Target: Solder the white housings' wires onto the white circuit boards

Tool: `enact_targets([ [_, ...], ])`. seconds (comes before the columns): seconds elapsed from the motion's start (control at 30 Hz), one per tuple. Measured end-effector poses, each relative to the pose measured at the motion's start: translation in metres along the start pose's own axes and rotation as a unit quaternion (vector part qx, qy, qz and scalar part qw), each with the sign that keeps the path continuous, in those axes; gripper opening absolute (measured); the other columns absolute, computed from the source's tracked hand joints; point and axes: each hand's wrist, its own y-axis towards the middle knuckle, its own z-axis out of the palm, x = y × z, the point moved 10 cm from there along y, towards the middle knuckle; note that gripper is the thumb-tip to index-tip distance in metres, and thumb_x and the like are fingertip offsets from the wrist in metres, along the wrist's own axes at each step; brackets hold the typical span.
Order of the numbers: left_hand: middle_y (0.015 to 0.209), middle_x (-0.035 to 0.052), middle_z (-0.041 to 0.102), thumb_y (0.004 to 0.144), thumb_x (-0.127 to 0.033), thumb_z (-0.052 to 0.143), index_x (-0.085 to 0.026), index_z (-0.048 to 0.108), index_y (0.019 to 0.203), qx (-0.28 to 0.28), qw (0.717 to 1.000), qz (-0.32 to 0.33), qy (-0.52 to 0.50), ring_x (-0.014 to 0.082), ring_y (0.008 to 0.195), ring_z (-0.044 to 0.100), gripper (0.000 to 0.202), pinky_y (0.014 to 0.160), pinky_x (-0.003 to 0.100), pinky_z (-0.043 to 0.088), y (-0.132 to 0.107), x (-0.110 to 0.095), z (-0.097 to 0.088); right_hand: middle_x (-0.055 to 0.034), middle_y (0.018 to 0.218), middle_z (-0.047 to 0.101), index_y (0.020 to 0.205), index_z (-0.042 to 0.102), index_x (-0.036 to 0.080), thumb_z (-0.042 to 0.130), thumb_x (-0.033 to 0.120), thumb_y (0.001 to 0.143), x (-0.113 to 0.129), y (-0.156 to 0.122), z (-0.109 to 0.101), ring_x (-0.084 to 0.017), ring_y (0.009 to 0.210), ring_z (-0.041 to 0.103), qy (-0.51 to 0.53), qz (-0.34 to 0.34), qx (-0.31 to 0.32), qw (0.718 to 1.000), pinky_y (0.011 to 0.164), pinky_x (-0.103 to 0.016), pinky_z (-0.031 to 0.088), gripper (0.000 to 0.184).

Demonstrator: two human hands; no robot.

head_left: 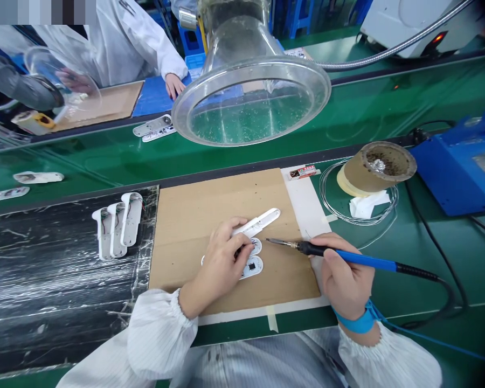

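Observation:
My left hand [223, 257] is closed, pinching a long white plastic housing [262, 220] down on a brown cardboard mat [194, 215], beside a small white circuit board [253, 265]. My right hand [345, 275] grips a blue-handled soldering iron [350, 256]. Its tip points left and sits just right of the board and my left fingers. A blue strap [358, 322] circles my right wrist.
A clear fume hood [250, 97] hangs over the green belt. Three white housings [117, 223] lie on black film at left. A solder coil with a tip-cleaner cup [378, 168] and a blue station [464, 167] are at right. Another person's hand [173, 85] rests across the belt.

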Motion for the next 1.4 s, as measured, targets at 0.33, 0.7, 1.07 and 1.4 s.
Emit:
enact_targets([
  [0.33, 0.148, 0.0121, 0.058, 0.108, -0.015, 0.059, -0.021, 0.07, 0.095, 0.03, 0.999, 0.04, 0.018, 0.0312, 0.131, 0.06, 0.018, 0.107, 0.055, 0.054, -0.001, -0.001, 0.005, -0.0048, 0.095, 0.077, 0.104, 0.084, 0.027, 0.066, 0.022, 0.103, 0.013, 0.0, 0.009, -0.023, 0.088, 0.072, 0.003, -0.018, 0.04, 0.999, 0.075, -0.036, 0.058, 0.019],
  [0.7, 0.144, 0.0145, 0.061, 0.109, -0.014, 0.058, -0.019, 0.069, 0.095, 0.019, 0.993, 0.084, 0.081, 0.0317, 0.123, 0.063, 0.018, 0.098, 0.054, 0.058, 0.002, -0.019, 0.001, -0.0044, 0.095, 0.076, 0.108, 0.082, 0.027, 0.065, 0.019, 0.104, 0.022, -0.003, 0.02, -0.02, 0.088, 0.073, -0.029, -0.032, 0.085, 0.995, 0.074, -0.033, 0.059, 0.019],
  [1.07, 0.142, 0.0161, 0.061, 0.108, -0.013, 0.059, -0.018, 0.066, 0.093, 0.017, 0.99, 0.087, 0.108, 0.0317, 0.123, 0.063, 0.018, 0.101, 0.054, 0.059, 0.001, -0.024, 0.0, -0.004, 0.095, 0.076, 0.108, 0.081, 0.026, 0.064, 0.017, 0.103, 0.024, -0.004, 0.022, -0.02, 0.088, 0.073, -0.037, -0.038, 0.097, 0.994, 0.074, -0.032, 0.058, 0.02],
  [1.4, 0.145, 0.0142, 0.061, 0.108, -0.014, 0.059, -0.019, 0.068, 0.092, 0.029, 0.993, 0.063, 0.091, 0.0314, 0.124, 0.063, 0.019, 0.101, 0.053, 0.058, 0.002, -0.021, 0.0, -0.0054, 0.097, 0.077, 0.109, 0.082, 0.026, 0.065, 0.018, 0.103, 0.02, -0.004, 0.015, -0.023, 0.088, 0.073, -0.028, -0.034, 0.077, 0.996, 0.073, -0.036, 0.059, 0.02],
])
